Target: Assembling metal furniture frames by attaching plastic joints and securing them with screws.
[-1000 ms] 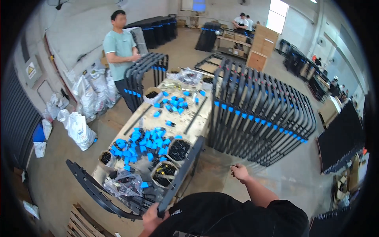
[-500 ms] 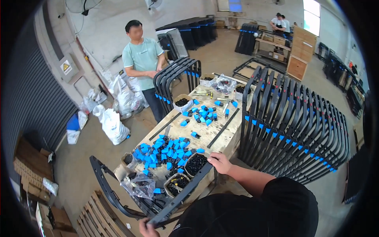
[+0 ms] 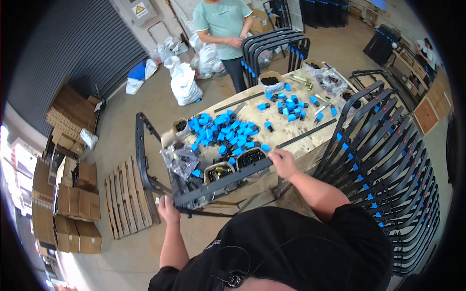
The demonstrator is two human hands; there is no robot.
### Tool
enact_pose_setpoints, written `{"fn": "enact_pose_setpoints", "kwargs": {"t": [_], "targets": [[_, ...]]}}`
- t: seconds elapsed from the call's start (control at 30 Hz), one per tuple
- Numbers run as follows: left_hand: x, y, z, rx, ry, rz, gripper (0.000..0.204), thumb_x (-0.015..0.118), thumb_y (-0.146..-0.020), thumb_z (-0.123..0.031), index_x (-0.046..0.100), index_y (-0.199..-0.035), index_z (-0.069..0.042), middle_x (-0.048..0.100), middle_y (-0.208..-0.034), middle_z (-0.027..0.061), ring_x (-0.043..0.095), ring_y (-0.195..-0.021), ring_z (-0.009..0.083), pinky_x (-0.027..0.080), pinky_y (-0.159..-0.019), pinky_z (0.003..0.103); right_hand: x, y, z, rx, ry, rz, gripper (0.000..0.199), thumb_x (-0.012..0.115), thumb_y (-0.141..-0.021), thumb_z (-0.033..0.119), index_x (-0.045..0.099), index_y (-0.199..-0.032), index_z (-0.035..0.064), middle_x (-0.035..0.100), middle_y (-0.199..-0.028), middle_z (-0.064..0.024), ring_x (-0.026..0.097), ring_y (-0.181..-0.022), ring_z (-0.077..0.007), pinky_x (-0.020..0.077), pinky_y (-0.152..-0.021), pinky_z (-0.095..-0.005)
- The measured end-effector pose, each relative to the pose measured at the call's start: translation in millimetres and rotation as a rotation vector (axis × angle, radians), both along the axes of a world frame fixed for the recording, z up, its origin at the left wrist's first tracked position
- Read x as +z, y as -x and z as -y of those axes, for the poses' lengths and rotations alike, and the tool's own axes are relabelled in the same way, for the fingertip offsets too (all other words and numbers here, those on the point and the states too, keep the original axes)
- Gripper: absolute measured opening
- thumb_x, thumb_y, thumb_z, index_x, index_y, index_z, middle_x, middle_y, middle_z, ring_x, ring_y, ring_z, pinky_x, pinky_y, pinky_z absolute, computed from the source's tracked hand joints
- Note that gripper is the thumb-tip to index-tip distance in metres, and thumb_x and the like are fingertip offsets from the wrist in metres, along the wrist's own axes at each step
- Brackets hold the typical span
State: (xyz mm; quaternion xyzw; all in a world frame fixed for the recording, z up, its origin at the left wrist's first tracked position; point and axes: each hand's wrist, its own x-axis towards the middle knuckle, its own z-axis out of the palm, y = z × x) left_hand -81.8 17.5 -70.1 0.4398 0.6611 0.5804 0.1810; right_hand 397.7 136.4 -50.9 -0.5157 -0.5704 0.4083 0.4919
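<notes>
A black tubular frame (image 3: pixel 225 183) lies tilted across the near side of the wooden worktable (image 3: pixel 310 112). Its curved leg rises past the table's left end. My left hand (image 3: pixel 168 209) is closed round the near left corner of this frame. At the other end of the near bar, my right hand (image 3: pixel 283 163) grips it, thumb on top. Just beyond the bar stand a tub of yellow and black small parts (image 3: pixel 219 173) and a tub of black parts (image 3: pixel 251 157). Behind them spreads a heap of blue-and-black plastic pieces (image 3: pixel 228 130).
Several finished-looking black frames (image 3: pixel 383 160) stand in a row at right. Across the table, a person (image 3: pixel 224 24) in a light green shirt stands by more black frames (image 3: pixel 274 43). A wooden pallet (image 3: pixel 127 196) and cardboard boxes (image 3: pixel 77 201) are at left; white sacks (image 3: pixel 184 85) stand behind.
My view has swung left and down, bringing the pallet, the boxes and my left forearm into sight. Both hands keep hold of the frame.
</notes>
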Motion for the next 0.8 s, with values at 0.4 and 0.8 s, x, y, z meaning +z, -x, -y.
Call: {"fn": "enact_pose_setpoints", "kwargs": {"t": [0.4,0.8], "targets": [[-9.7,13.3,-48.3,-0.011,0.033,0.015,0.027,0.057,-0.099,-0.029,0.062,-0.086,-0.006,0.05,-0.073,-0.0038,0.044,-0.062,0.0056,0.034,-0.053,0.024,-29.3,2.9,-68.1,0.058,0.117,-0.056,0.041,0.062,-0.095,0.036,0.069,-0.087,-0.0036,0.063,-0.074,-0.0081,0.056,-0.075,-0.0156,0.0466,-0.072,-0.0334],[113.9,-78.8,-70.9,-0.238,0.076,-0.73,0.032,0.063,-0.094,-0.032,0.067,-0.106,-0.002,0.066,-0.097,0.0169,0.063,-0.095,0.0359,0.048,-0.088,0.045,-119.9,-31.7,81.0,0.061,0.135,0.382,0.019,0.067,-0.09,0.017,0.062,-0.096,0.0003,0.066,-0.084,-0.0128,0.063,-0.077,-0.019,0.0511,-0.072,-0.0351]]}}
